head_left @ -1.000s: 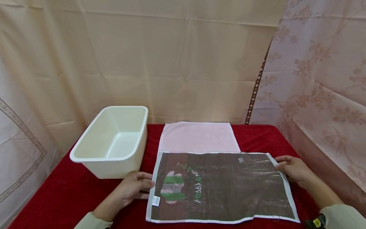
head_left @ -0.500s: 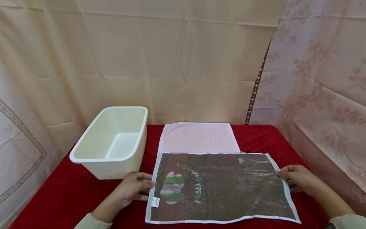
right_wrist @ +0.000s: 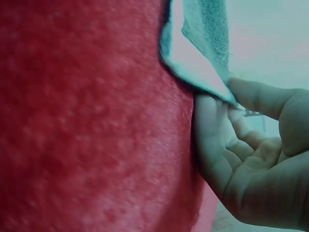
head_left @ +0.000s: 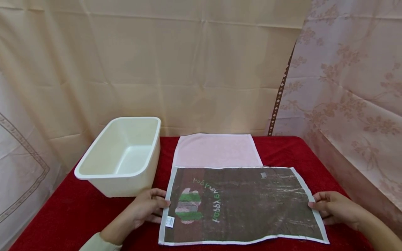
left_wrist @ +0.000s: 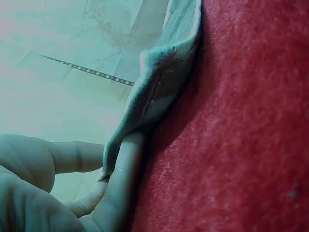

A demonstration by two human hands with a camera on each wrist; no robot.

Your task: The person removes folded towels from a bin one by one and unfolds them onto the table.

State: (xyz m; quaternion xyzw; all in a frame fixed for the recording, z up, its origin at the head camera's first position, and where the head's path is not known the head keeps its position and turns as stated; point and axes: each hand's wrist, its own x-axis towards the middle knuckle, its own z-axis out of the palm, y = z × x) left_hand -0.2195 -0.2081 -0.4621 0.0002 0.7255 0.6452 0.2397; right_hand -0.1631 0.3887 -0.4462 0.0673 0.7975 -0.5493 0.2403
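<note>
A towel (head_left: pixel 245 205) lies spread on the red-covered table, its near part folded over so the grey-brown back shows, with mirrored lettering, a green and pink striped patch and a white label. Beyond the fold its pink side (head_left: pixel 218 150) faces up. My left hand (head_left: pixel 146 208) pinches the left edge, thumb above and fingers below. At the opposite edge, my right hand (head_left: pixel 337 210) holds the border the same way. Both wrist views show the towel's edge (left_wrist: pixel 128 111) between thumb and fingers, close over the red cloth; in the right one the border (right_wrist: pixel 198 72) bends upward.
A cream plastic basin (head_left: pixel 125 176) stands on the left of the table, just beyond my left hand. Red cloth (head_left: pixel 282 150) covers the table. A beige curtain (head_left: pixel 188 69) hangs behind, and a floral curtain (head_left: pixel 355 87) on the right.
My right hand has slid along the towel's right edge toward me, from near the far corner to about mid-edge. My left hand keeps its place, and the towel lies nearly the same.
</note>
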